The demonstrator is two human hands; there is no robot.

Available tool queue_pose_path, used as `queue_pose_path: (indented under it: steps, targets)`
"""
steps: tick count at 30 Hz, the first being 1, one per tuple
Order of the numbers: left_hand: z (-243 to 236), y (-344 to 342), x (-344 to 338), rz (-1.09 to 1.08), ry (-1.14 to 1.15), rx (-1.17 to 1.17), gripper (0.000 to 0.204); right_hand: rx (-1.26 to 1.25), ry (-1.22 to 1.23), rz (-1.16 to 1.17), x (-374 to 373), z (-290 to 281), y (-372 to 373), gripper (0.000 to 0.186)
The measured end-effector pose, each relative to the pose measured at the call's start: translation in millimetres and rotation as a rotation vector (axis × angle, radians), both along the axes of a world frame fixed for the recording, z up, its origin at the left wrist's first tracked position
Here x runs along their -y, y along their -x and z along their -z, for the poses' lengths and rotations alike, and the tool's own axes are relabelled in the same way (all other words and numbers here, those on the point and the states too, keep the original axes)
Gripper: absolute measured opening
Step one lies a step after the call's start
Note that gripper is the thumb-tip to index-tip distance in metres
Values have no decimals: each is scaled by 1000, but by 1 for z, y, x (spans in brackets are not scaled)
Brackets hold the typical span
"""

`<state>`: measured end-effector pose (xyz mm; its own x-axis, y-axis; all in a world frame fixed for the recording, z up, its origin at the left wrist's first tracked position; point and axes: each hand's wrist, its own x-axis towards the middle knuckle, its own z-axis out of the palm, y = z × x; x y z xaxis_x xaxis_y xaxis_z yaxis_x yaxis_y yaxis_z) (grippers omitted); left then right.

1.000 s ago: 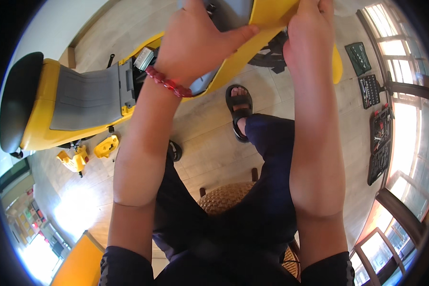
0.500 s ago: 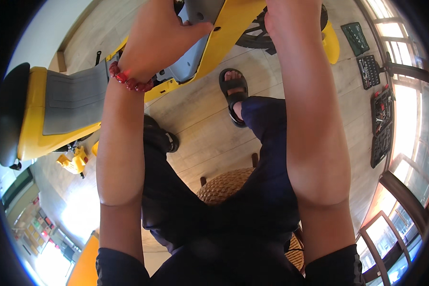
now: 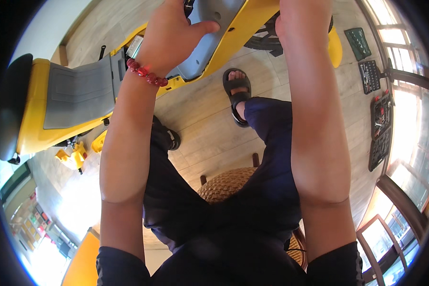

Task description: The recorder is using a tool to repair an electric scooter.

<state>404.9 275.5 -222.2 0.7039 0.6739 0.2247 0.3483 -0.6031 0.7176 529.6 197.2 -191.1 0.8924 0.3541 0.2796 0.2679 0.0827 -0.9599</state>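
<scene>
My left hand, a red bead bracelet at its wrist, is over the grey inner panel of a yellow scooter. Its thumb stretches across that panel. The other fingers curl up to the top edge beside a shiny black piece, too cut off to name. My right hand reaches past the top edge near the scooter's front wheel; its fingers are out of sight.
Grey seat padding and a black rounded end lie left. Yellow loose parts are on the floor. Tool cases and a green tool pouch line the right wall. I sit on a woven stool.
My left hand and the scooter appear slightly farther right and lower in view. A pale labelled piece now shows beside my left wrist. My right forearm has shifted slightly right.
</scene>
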Motion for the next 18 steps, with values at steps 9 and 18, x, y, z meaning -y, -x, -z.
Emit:
queue_pose_path:
  steps: [9, 18]
  targets:
    - [10, 10, -6, 29, -52, 59, 101, -102, 74, -30, -2, -9, 8, 48]
    - [21, 8, -11, 66, 54, 113, 102, -41, 78, 43, -9, -1, -7, 48]
